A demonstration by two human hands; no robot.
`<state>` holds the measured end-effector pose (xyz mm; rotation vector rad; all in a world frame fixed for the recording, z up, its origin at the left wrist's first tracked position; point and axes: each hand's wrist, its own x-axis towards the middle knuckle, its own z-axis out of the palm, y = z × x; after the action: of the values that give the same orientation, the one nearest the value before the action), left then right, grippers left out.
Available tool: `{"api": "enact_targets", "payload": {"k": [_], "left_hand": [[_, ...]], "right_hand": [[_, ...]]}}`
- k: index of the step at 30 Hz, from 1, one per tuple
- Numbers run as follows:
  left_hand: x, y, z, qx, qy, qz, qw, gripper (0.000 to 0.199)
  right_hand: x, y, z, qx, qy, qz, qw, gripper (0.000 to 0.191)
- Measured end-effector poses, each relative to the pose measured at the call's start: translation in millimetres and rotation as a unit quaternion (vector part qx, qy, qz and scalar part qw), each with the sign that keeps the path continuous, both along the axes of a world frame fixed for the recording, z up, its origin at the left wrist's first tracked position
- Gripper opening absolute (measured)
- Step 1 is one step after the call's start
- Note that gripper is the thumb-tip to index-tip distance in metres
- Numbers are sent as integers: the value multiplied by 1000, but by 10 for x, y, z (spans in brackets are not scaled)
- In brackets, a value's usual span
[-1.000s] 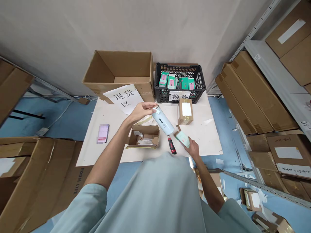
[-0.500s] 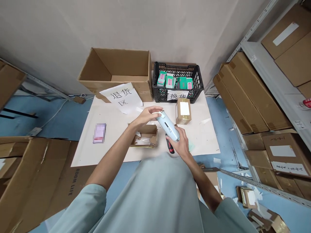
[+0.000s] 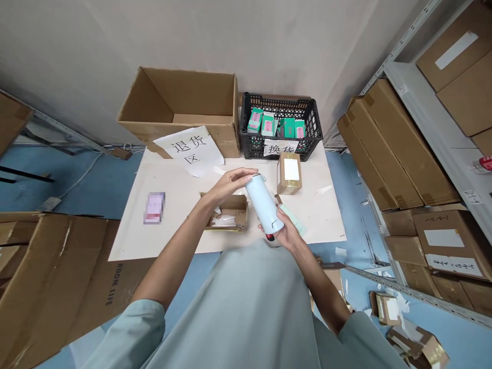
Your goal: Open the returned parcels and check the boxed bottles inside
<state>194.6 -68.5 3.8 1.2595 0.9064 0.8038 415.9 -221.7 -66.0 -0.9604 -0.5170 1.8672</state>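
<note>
A light blue cylindrical bottle [image 3: 263, 202] is held tilted above the table between my two hands. My left hand [image 3: 233, 182] has its fingers and thumb on the upper end. Wrapped round the lower end is my right hand [image 3: 288, 230]. Below my left hand stands an open small carton [image 3: 241, 219] with white wrapping inside. A red-and-black tool [image 3: 270, 237] lies under the bottle, mostly hidden. Beside my right hand is a flat pale green box or sleeve [image 3: 294, 219].
At the back stand a large open carton [image 3: 223, 136] with a paper sign [image 3: 196, 154] and a black crate [image 3: 251, 151] of green boxes. A taped brown box [image 3: 283, 187] sits in front of the crate. Shelves with cartons [image 3: 400, 148] line the right side.
The bottle has been turned about its length, so the dark marking and lettering have gone from view. It also tilts more upright. Both hands keep hold of it.
</note>
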Motion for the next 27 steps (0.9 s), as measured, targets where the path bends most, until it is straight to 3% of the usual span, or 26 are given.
{"api": "enact_targets", "payload": {"k": [4, 8, 11, 14, 18, 22, 24, 27], "left_hand": [[29, -34, -38, -36, -40, -10, 999, 67], [93, -90, -71, -63, -70, 25, 995, 64], [103, -125, -88, -65, -70, 63, 993, 64], [84, -135, -119, -64, -56, 94, 992, 66], [115, -143, -176, -67, -48, 144, 986, 68], [243, -210, -217, -87, -47, 170, 980, 68], [311, -268, -222, -78, -23, 175, 981, 68], [377, -341, -221, -50, 14, 172, 984, 70]], "right_hand": [[6, -12, 3, -49, 98, 33, 993, 64], [8, 25, 0, -54, 105, 34, 992, 63], [40, 41, 20, -25, 43, 22, 999, 67], [86, 6, 42, 57, -102, -27, 993, 66], [91, -77, 33, 174, -320, -71, 929, 87], [17, -111, 0, 204, -475, -69, 853, 94], [-18, -120, -10, 199, -506, -59, 837, 91], [-32, -155, -27, 200, -504, -61, 838, 84]]}}
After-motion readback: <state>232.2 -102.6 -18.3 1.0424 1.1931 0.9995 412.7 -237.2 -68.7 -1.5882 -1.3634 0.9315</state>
